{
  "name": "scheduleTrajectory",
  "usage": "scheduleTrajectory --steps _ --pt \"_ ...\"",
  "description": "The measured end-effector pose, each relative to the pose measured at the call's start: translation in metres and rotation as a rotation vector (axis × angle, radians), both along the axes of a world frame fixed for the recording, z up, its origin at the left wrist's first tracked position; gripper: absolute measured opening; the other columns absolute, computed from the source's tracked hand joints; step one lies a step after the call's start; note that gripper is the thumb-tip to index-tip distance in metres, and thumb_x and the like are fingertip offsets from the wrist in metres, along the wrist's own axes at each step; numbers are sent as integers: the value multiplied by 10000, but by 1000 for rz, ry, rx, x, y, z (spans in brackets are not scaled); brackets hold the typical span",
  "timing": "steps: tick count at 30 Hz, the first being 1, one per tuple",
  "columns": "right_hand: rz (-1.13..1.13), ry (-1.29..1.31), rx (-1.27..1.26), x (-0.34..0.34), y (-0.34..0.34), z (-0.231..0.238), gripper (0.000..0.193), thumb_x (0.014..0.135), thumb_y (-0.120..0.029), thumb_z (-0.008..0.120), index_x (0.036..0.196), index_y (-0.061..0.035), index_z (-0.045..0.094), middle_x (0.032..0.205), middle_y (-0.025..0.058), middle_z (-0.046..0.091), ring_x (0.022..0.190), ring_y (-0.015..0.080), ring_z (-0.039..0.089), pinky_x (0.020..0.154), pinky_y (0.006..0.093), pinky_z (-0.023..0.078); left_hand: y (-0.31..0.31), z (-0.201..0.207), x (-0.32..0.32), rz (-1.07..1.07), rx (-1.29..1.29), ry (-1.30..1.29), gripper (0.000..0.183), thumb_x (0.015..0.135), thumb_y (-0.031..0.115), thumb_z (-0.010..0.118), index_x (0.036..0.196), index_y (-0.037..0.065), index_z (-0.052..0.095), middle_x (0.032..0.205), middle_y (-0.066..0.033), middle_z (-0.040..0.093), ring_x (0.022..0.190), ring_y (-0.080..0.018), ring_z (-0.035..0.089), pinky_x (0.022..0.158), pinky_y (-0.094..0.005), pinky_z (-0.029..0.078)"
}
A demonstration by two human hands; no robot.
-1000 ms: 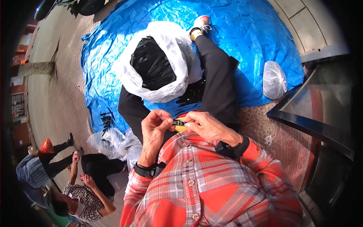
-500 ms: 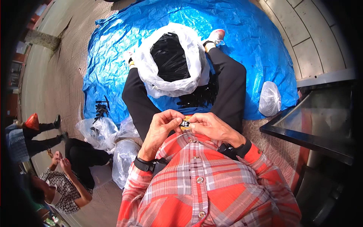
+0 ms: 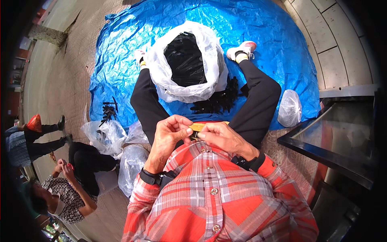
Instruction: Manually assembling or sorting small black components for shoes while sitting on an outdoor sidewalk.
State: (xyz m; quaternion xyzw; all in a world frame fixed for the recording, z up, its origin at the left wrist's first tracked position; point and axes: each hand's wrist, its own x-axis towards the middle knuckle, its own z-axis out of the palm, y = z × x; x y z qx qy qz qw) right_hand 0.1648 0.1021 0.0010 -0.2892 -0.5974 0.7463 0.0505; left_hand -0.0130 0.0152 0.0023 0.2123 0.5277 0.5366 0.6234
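Close to my belly, the fingertips of my left hand (image 3: 167, 133) and my right hand (image 3: 225, 139) are pinched together, both closed on a small black piece (image 3: 195, 134). Fingers cover most of it, so its exact kind does not show. Just beyond the fingertips, in my lap, lies something yellow (image 3: 197, 126). Between my spread legs stands a large white plastic bag (image 3: 155, 60), its mouth open and filled with thin black strips (image 3: 184, 62). More black pieces (image 3: 217, 101) lie heaped on the blue tarp (image 3: 121, 72) at the near side of the bag.
A tied, whitish bag (image 3: 290, 109) sits at the tarp's right edge, near a black-framed glass panel (image 3: 326, 157). On the left are a small black pile (image 3: 108, 111) and clear plastic bags (image 3: 132, 165). Another person (image 3: 68, 197) sits there, hands together; someone else stands beyond.
My right leg has swung outward to the right. The black piece has turned between my fingertips and shows less, and more of the yellow thing shows behind them.
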Motion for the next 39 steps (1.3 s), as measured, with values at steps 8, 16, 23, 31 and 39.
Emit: scheduleTrajectory --steps 8,16,23,31,39 --pt "10 27 -125 5 4 -10 163 889 -133 543 806 7 544 701 3 528 630 44 484 560 203 399 8 -5 -3 36 -123 -221 136 774 -11 642 888 -33 572 691 -89 619 523 -152 598 482 -253 504" --pt "-58 -77 311 7 6 -17 190 867 -185 552 798 -8 547 638 7 520 578 68 471 517 250 375 17 -7 6 67 -100 -40 137 793 -13 622 920 -38 575 727 -90 627 532 -127 590 485 -237 496" --pt "-483 62 -279 45 38 -64 205 911 -205 494 885 -2 516 661 66 578 531 123 564 485 238 473 36 -42 5 39 -18 132 137 863 91 576 955 -10 589 731 -32 592 571 -77 542 532 -202 443" --pt "-846 -535 -165 51 137 -208 261 850 -113 489 1059 41 460 867 177 597 692 254 619 611 371 518 99 -63 -52 81 52 517 153 822 75 599 945 -17 593 788 -40 600 670 -102 544 614 -226 444" --pt "-616 -319 491 2 113 -140 131 824 24 449 934 21 520 782 155 615 701 214 619 618 307 494 174 -102 -53 -199 153 1589 560 651 49 685 1162 29 457 1098 -174 480 1013 -340 461 877 -389 392"
